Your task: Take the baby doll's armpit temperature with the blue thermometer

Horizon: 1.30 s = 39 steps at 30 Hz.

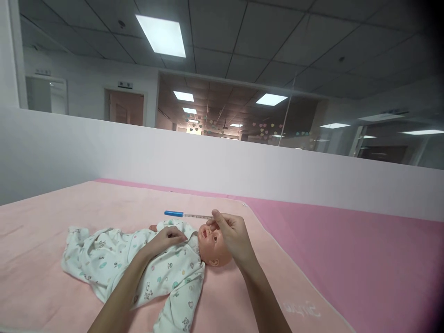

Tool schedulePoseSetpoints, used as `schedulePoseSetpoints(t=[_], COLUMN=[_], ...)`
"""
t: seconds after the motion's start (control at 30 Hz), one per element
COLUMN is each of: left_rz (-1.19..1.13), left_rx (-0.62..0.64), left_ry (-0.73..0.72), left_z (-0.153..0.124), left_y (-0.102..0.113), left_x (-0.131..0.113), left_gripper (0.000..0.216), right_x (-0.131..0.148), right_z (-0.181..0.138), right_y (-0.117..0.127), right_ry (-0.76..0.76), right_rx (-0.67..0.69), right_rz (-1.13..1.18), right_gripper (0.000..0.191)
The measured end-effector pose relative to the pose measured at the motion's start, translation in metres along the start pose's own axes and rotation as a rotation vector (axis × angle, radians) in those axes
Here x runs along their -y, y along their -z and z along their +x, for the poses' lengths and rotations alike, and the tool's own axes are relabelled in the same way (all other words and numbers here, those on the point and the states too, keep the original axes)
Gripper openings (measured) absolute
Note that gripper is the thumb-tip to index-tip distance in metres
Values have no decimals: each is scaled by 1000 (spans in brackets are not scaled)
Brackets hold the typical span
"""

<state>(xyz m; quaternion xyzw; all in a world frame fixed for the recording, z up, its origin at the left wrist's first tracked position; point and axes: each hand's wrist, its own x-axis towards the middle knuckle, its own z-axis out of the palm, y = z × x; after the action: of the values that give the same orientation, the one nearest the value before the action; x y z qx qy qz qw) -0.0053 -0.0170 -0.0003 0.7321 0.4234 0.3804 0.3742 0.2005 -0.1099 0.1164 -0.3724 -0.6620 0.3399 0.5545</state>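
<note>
now a doll [152, 263] lies on its back on a pale pink blanket [52, 231], with the head to the right and the legs to the left. it wears a white suit [114, 256] with small coloured prints, and one empty sleeve of the suit hangs down toward the near edge. the left hand [166, 238] rests flat on the chest of the doll, near the collar, with the fingers loosely spread and holding nothing. the right hand [233, 233] is above the face of the doll, and its fingers are pinched narrow on one end of a thin thermometer [189, 215]. the thermometer is nearly level and points to the left, and its blue cap [173, 213] is the far end, over the blanket just behind the shoulder of the doll. the mouth of the doll is open, just under the right hand. the blanket lies on a darker pink sheet [364, 259], which shows on the right side. behind the bed stands a low white wall [243, 162], and above it are glass panes and ceiling lights [161, 34].
</note>
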Motion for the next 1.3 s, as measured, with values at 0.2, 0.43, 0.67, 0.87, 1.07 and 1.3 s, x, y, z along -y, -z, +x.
schedulePoseSetpoints(t=[0.2,0.43,0.67,0.87,1.07,1.3], left_rz=[-39,-51,-52,-76,-289,-502], left_rx=[-55,-38,20,60,-65,-137], left_ry=[-20,23,-14,-13,11,22], left_z=[0,1,2,2,-2,-3], left_y=[0,1,3,4,5,3], left_x=[2,5,5,6,5,5], left_gripper=[25,28,23,22,28,29], right_x=[-6,-25,-90,-110,-92,-102], right_z=[1,-30,-101,-120,-66,0], right_y=[-13,12,58,65,4,-88], right_ry=[-2,-38,-274,-277,-44,313], right_rx=[10,-31,-145,-257,-237,168], right_rz=[17,-78,-306,-691,-831,-974], right_gripper=[47,42,37,25,23,14])
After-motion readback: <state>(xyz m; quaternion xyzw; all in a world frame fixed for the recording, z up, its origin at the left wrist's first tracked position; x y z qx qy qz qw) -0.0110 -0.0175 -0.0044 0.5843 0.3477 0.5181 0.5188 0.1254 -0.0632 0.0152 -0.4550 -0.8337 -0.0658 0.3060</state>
